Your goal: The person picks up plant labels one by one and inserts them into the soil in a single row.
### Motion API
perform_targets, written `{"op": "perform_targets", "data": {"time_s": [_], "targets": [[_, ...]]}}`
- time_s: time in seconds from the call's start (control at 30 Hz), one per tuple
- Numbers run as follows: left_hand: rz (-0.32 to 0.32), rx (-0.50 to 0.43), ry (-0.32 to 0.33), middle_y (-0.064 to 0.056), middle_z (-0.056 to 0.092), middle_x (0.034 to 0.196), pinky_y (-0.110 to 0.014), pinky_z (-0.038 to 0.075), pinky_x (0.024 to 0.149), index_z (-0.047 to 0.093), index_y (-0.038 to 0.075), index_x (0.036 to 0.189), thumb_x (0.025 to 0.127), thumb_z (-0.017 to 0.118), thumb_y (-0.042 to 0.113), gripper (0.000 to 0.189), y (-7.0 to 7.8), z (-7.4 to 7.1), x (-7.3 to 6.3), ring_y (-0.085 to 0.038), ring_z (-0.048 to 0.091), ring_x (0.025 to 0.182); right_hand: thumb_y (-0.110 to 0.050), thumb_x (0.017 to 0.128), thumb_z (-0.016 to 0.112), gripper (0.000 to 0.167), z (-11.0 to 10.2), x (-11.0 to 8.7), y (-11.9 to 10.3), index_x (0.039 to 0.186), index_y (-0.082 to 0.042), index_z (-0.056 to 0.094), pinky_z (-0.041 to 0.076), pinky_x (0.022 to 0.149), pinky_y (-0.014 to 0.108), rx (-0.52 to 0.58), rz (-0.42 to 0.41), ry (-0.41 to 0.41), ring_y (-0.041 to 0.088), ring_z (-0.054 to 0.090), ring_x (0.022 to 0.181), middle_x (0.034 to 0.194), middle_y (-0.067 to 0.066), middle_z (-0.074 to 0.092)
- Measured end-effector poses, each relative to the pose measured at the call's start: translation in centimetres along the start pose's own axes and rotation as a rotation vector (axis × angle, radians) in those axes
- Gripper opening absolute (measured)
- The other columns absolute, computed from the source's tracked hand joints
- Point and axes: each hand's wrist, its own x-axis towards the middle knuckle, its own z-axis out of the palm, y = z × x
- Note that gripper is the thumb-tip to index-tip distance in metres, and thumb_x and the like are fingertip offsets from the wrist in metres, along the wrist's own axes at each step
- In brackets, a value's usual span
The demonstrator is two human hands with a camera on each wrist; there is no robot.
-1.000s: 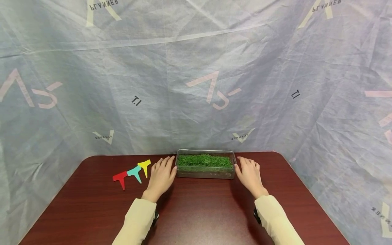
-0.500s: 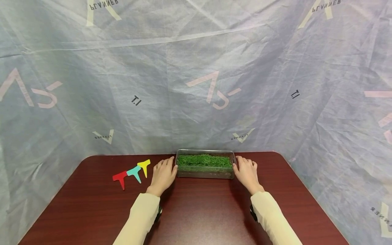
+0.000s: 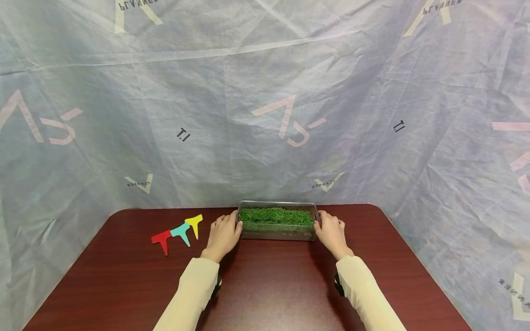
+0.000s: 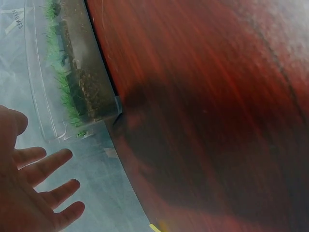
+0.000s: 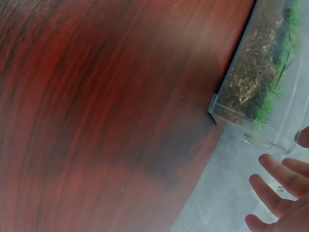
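A clear rectangular plastic container (image 3: 277, 235) sits at the far edge of the table, holding green grass-like plants (image 3: 276, 216) over brown soil-like material (image 5: 246, 79). At its left end is my left hand (image 3: 223, 233), fingers spread and relaxed; in the left wrist view [they] they look just off the wall. My right hand (image 3: 332, 232) is at the opposite end, fingers loosely extended, its thumb (image 5: 303, 137) at the container's rim corner. Whether the left thumb (image 4: 17, 122) touches the rim I cannot tell.
Left of my left hand lie three T-shaped plant labels: red (image 3: 161, 238), light blue (image 3: 181, 232) and yellow (image 3: 194, 223). They lie in a slanting row on the dark reddish wooden table (image 3: 269, 285). A grey printed cloth (image 3: 232, 151) hangs behind and along both sides.
Both hands have moved slightly inward, closer to the container's ends. The container and the labels keep their places on the table.
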Motion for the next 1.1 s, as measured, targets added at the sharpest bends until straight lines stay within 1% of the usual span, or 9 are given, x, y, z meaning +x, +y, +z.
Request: {"op": "perform_targets", "data": {"time_s": [0.13, 0.3, 0.4, 0.6, 0.83, 1.1], "targets": [[-0.007, 0.007, -0.026, -0.014, 0.056, 0.125, -0.055, 0.034, 0.097, 0.043, 0.007, 0.135, 0.096, 0.043, 0.031, 0.045, 0.18, -0.03, 0.05, -0.039, 0.043, 0.122, -0.017, 0.088, 0.054, 0.037, 0.01, 0.06, -0.01, 0.120, 0.002, 0.054, 0.033, 0.089, 0.060, 0.032, 0.024, -0.021, 0.039, 0.057, 0.098, 0.104, 0.017, 0.065], [0.014, 0.020, -0.012, -0.015, 0.058, 0.122, -0.055, 0.035, 0.097, 0.047, 0.006, 0.132, 0.096, 0.045, 0.030, 0.044, 0.17, 0.20, 0.13, -0.039, 0.045, 0.120, -0.017, 0.089, 0.052, 0.037, 0.09, 0.06, 0.01, 0.121, 0.002, 0.053, 0.033, 0.090, 0.060, 0.052, 0.034, -0.032, 0.040, 0.056, 0.101, 0.110, 0.020, 0.063], [0.023, 0.037, -0.004, -0.014, 0.058, 0.121, -0.054, 0.036, 0.096, 0.048, 0.005, 0.130, 0.096, 0.045, 0.031, 0.043, 0.17, 0.19, 0.12, -0.038, 0.046, 0.120, -0.016, 0.089, 0.052, 0.036, 0.17, 0.10, 0.00, 0.121, 0.001, 0.053, 0.033, 0.089, 0.060, 0.053, 0.033, -0.031, 0.040, 0.057, 0.100, 0.110, 0.020, 0.063], [0.020, 0.052, -0.005, -0.014, 0.059, 0.120, -0.054, 0.036, 0.096, 0.050, 0.005, 0.129, 0.095, 0.047, 0.029, 0.041, 0.26, 0.08, 0.08, -0.038, 0.046, 0.119, -0.015, 0.089, 0.052, 0.035, 0.33, 0.10, -0.03, 0.120, 0.001, 0.054, 0.034, 0.087, 0.059, 0.063, 0.034, -0.026, 0.040, 0.058, 0.099, 0.108, 0.019, 0.063], [0.009, 0.057, -0.015, -0.013, 0.058, 0.122, -0.052, 0.035, 0.098, 0.048, 0.005, 0.131, 0.095, 0.047, 0.028, 0.043, 0.51, 0.23, -0.09, -0.037, 0.045, 0.120, -0.015, 0.089, 0.051, 0.037, 0.55, 0.07, 0.15, 0.122, 0.001, 0.053, 0.034, 0.086, 0.058, 0.081, 0.045, -0.029, 0.040, 0.057, 0.102, 0.111, 0.020, 0.063], [0.025, 0.081, 0.003, -0.014, 0.059, 0.120, -0.051, 0.037, 0.097, 0.048, 0.003, 0.130, 0.094, 0.049, 0.025, 0.042, 0.71, 0.21, -0.51, -0.037, 0.046, 0.118, -0.014, 0.089, 0.052, 0.036, 0.43, -0.17, 0.19, 0.122, 0.000, 0.053, 0.035, 0.086, 0.058, 0.096, 0.043, -0.034, 0.038, 0.058, 0.101, 0.111, 0.020, 0.063]]}}
